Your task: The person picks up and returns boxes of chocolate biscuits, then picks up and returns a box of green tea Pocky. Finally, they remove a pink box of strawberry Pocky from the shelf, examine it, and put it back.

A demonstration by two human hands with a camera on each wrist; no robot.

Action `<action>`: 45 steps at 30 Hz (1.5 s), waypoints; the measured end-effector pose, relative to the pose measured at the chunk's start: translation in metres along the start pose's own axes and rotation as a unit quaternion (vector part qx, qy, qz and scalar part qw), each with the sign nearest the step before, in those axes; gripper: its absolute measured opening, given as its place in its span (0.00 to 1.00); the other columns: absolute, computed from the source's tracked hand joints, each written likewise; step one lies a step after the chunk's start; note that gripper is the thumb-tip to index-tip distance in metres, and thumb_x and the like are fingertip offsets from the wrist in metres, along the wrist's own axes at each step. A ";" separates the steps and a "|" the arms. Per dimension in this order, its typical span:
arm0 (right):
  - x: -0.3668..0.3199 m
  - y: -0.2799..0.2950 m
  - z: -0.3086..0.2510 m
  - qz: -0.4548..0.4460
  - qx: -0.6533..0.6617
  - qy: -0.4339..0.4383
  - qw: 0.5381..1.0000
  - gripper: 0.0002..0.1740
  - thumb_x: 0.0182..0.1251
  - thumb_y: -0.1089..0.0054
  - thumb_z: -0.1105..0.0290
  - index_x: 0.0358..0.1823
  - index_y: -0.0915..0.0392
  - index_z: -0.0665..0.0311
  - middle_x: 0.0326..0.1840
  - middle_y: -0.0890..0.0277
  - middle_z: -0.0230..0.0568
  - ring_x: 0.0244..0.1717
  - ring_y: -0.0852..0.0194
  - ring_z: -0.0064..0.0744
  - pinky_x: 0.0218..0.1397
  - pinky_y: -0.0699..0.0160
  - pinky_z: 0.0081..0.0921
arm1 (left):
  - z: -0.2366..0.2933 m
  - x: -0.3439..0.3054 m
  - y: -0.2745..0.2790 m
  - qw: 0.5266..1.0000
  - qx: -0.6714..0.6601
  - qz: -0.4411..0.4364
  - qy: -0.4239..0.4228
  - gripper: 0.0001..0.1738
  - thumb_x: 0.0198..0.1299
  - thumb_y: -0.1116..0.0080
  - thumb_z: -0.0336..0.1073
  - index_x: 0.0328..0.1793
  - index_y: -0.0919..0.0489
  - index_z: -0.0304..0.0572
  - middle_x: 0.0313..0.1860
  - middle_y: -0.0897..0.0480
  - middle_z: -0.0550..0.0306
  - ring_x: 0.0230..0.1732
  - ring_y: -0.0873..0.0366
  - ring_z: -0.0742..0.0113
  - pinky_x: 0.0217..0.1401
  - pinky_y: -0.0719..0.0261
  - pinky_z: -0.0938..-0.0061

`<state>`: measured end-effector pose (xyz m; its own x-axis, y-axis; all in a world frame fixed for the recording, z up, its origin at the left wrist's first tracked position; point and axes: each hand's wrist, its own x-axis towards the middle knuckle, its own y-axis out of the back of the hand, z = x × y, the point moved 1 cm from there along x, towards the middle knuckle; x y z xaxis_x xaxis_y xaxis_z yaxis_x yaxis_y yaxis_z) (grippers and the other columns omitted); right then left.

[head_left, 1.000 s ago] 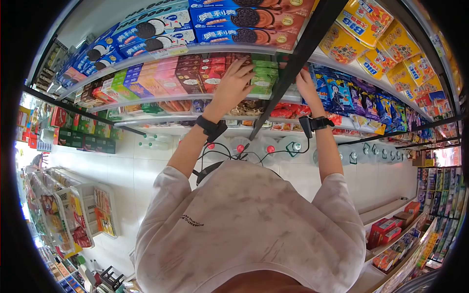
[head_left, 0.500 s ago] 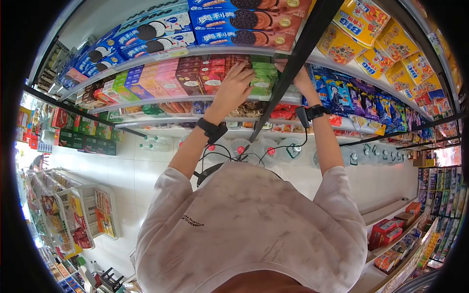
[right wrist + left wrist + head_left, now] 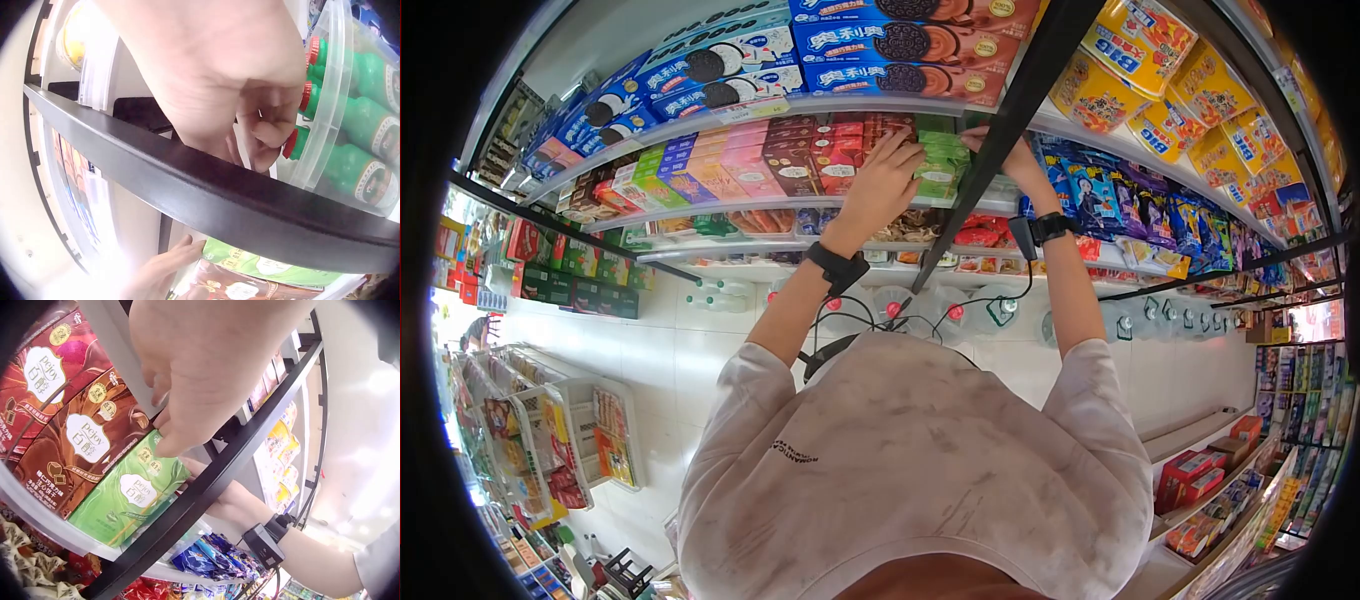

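Note:
Boxes of Pejoy stand in a row on a shelf, a green box (image 3: 128, 497) at the right end beside a brown box (image 3: 87, 434). In the head view my left hand (image 3: 885, 185) lies over the tops of the brown and green boxes, fingers extended and slightly bent. Its thumb touches the green box's top edge in the left wrist view. My right hand (image 3: 1022, 168) reaches past the black post (image 3: 998, 135) to the green boxes' right side. The right wrist view shows its fingers (image 3: 272, 134) bent; the post hides part of them, and any grip is unclear.
Green bottles (image 3: 369, 125) with red caps lie in a clear bin near my right hand. Blue snack bags (image 3: 1090, 195) lie right of the post, Oreo boxes (image 3: 900, 45) on the shelf above. Large water bottles (image 3: 1000, 305) stand on the floor.
My right hand has moved forward and slightly left, its fingers now farther past the post towards the green boxes. My left hand has stayed almost in place.

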<state>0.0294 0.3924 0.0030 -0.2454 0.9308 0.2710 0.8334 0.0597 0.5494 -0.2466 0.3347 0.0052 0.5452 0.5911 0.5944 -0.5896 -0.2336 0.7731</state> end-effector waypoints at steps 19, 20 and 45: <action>-0.003 0.000 -0.008 0.010 0.000 0.037 0.999 0.19 0.74 0.28 0.58 0.53 0.10 0.68 0.36 0.14 0.34 0.37 0.20 0.22 0.43 0.20 0.26 | 0.006 0.004 -0.001 1.000 0.003 0.017 0.003 0.21 0.62 0.34 0.29 0.61 0.18 0.32 0.66 0.20 0.47 0.78 0.31 0.43 0.81 0.30 0.51; -0.003 -0.001 -0.008 0.014 0.002 0.048 0.999 0.21 0.74 0.28 0.55 0.53 0.10 0.68 0.34 0.13 0.35 0.36 0.20 0.22 0.43 0.20 0.25 | 0.006 0.004 -0.001 1.000 0.002 0.017 0.004 0.21 0.62 0.34 0.29 0.62 0.18 0.32 0.66 0.20 0.47 0.78 0.31 0.43 0.81 0.30 0.51; 0.001 0.002 -0.006 -0.042 -0.023 -0.040 0.998 0.18 0.73 0.28 0.64 0.59 0.12 0.67 0.59 0.12 0.39 0.53 0.14 0.27 0.57 0.15 0.28 | -0.004 0.014 -0.003 1.000 0.025 -0.011 -0.009 0.22 0.62 0.35 0.30 0.63 0.17 0.35 0.65 0.17 0.48 0.81 0.34 0.45 0.87 0.38 0.50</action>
<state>0.0281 0.3912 0.0089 -0.2713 0.9492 0.1596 0.7871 0.1234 0.6044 -0.2393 0.3474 0.0102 0.5681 0.5833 0.5805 -0.5470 -0.2593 0.7959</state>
